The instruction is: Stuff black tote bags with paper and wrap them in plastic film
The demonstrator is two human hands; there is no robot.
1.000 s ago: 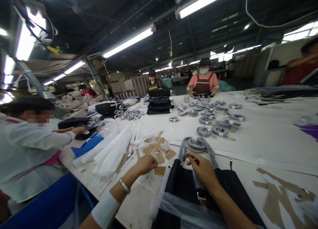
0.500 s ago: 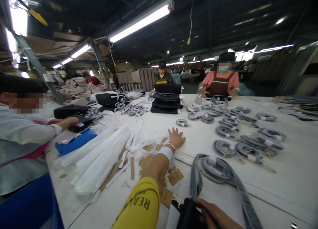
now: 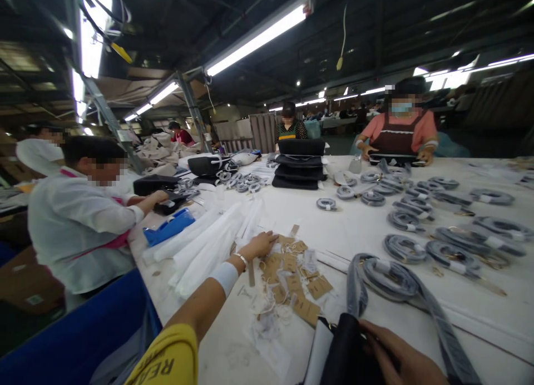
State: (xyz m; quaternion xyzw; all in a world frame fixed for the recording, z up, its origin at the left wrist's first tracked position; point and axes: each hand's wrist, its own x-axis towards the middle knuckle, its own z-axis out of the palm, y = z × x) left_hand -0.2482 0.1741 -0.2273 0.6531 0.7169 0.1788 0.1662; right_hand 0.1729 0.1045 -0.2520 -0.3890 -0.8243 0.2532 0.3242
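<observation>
My left hand [image 3: 261,245] reaches forward over the table, fingers stretched out and low at the far edge of a loose pile of brown cardboard hang tags [image 3: 294,285] with strings and small clear bags. I make out nothing held in it. At the bottom, my right hand [image 3: 403,349] grips a black bag [image 3: 348,354], which is partly cut off by the frame. A grey strap wrapped in clear plastic [image 3: 390,276] lies just beyond the bag, its long end running down past my right wrist.
Several coiled grey straps [image 3: 404,248] cover the table's right side. Folded black bags [image 3: 299,168] form a stack at the back. White wrapping sheets [image 3: 211,246] and a blue tape dispenser [image 3: 169,227] lie left. One co-worker [image 3: 92,223] works at the left, others across the table.
My left hand has drawn back from the bare table to the tag pile, its spread fingers coming closer together. The view has turned left; my right hand stays on the black bag.
</observation>
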